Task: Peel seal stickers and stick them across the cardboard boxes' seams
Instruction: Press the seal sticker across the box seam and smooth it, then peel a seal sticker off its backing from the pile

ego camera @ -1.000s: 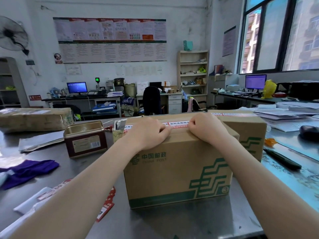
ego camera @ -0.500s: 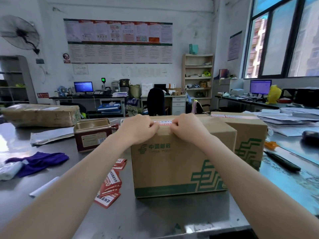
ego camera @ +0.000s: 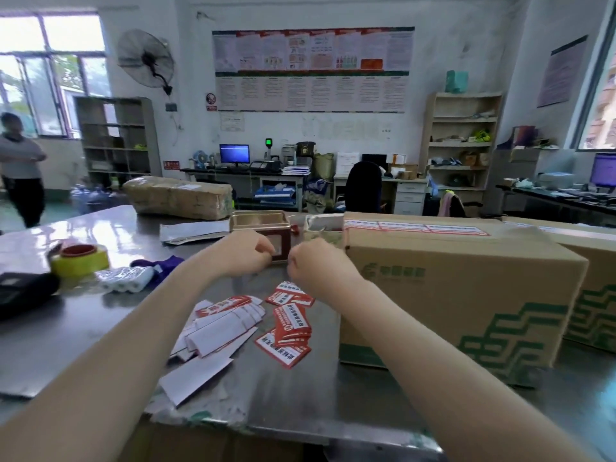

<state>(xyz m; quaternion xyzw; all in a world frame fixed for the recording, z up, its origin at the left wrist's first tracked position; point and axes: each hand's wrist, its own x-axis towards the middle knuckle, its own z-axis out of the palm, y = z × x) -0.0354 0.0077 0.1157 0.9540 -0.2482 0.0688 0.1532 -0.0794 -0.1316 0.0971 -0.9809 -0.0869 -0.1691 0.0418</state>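
Observation:
A cardboard box (ego camera: 466, 295) with green print stands on the steel table at the right. Red-and-white seal stickers (ego camera: 416, 228) lie along its top seam. A second box (ego camera: 595, 308) stands behind it to the right. Loose red seal stickers (ego camera: 290, 325) lie on the table left of the box, beside peeled white backing strips (ego camera: 216, 331). My left hand (ego camera: 246, 251) and my right hand (ego camera: 316, 265) hover close together above the sticker pile, knuckles toward me, fingers curled. I see nothing in either hand.
An open red tin (ego camera: 260, 221) stands just beyond my hands. A yellow tape roll (ego camera: 80, 260), a white bundle (ego camera: 126, 278), purple cloth (ego camera: 160, 263) and a black device (ego camera: 23, 291) lie at left. A wrapped parcel (ego camera: 180, 198) sits farther back. A person (ego camera: 20, 168) stands far left.
Both hands have left the top of the box and moved left to hover over the sticker pile. My view has swung left; the box now sits at the right.

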